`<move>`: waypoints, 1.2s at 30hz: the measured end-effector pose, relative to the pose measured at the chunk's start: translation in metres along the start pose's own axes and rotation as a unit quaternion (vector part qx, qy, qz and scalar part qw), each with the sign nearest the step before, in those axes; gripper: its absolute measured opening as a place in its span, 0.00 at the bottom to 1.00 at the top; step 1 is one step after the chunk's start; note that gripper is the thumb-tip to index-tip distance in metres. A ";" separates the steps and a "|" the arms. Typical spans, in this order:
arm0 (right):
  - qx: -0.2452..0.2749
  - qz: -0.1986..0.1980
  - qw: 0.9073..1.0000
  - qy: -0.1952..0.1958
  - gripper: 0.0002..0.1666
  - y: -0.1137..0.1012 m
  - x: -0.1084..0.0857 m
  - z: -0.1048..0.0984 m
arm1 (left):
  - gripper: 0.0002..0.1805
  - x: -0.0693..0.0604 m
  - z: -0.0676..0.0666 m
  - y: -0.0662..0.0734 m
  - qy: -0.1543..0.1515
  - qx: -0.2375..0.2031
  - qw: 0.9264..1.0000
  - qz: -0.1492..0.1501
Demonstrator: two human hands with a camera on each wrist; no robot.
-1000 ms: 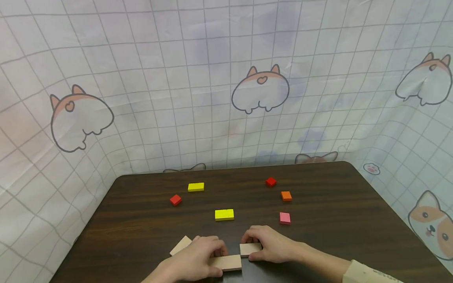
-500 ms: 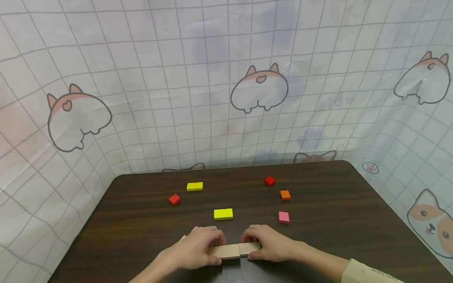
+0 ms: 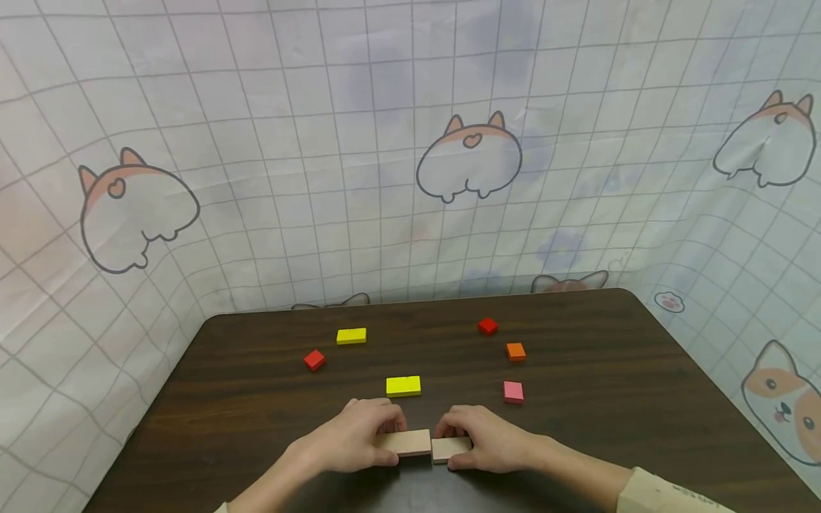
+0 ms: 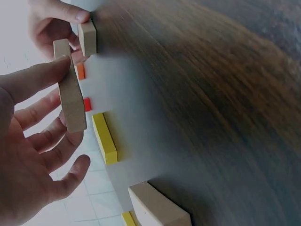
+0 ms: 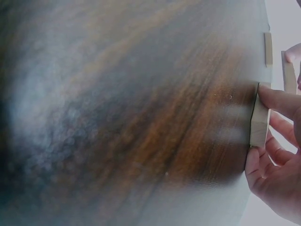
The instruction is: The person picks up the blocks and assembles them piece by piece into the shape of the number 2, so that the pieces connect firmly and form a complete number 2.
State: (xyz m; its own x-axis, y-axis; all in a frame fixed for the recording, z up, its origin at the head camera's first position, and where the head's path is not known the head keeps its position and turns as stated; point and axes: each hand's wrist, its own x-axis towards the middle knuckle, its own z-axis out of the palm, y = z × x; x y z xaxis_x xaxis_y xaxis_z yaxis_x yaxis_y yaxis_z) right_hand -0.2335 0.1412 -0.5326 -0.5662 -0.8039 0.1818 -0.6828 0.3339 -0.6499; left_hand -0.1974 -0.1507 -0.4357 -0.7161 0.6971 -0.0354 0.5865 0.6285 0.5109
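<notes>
My left hand pinches a plain wooden block between thumb and fingers; in the left wrist view this block is off the tabletop. Close on its right, my right hand grips another plain wooden block, which rests on the table in the right wrist view. The two blocks' ends are near each other, the left one slightly higher. A third wooden block lies on the table, seen in the left wrist view; the left hand hides it in the head view.
Farther back on the dark wooden table lie two yellow blocks, two red blocks, an orange block and a pink block. A patterned cloth hangs behind and beside the table.
My left hand has carried its block away from the body, first level with the right block, then raised it slightly. The third block has become covered. My right hand has hardly moved.
</notes>
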 end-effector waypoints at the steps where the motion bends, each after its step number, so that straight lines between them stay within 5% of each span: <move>1: -0.001 -0.004 1.000 0.002 0.19 -0.001 0.000 0.000 | 0.15 0.001 0.000 -0.001 0.000 0.000 1.000 0.000; 7: 0.003 -0.011 1.000 0.009 0.19 0.005 -0.001 0.003 | 0.15 0.003 0.002 -0.002 -0.001 -0.005 1.000 0.003; 18: 0.000 0.013 1.000 -0.004 0.17 -0.029 0.001 -0.013 | 0.16 0.010 0.012 -0.006 -0.029 0.020 0.999 -0.014; 26: -0.004 0.011 1.000 0.001 0.19 0.019 -0.001 0.008 | 0.17 0.011 0.015 -0.004 -0.031 0.030 0.999 -0.007; 34: 0.002 0.030 1.000 -0.006 0.17 -0.026 0.002 -0.011 | 0.17 0.011 0.015 -0.005 -0.038 0.017 0.999 -0.006; 36: -0.001 0.041 0.999 -0.015 0.18 -0.023 0.004 -0.009 | 0.18 0.011 0.014 -0.005 -0.038 0.018 0.999 -0.006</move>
State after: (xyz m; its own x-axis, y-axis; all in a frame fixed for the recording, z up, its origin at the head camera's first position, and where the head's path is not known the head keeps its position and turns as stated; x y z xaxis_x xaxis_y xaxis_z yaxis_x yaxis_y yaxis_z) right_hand -0.2242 0.1350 -0.5105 -0.6054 -0.7888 0.1059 -0.6364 0.3999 -0.6596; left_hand -0.2027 -0.1415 -0.4512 -0.6937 0.7123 -0.1068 0.5921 0.6484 0.4785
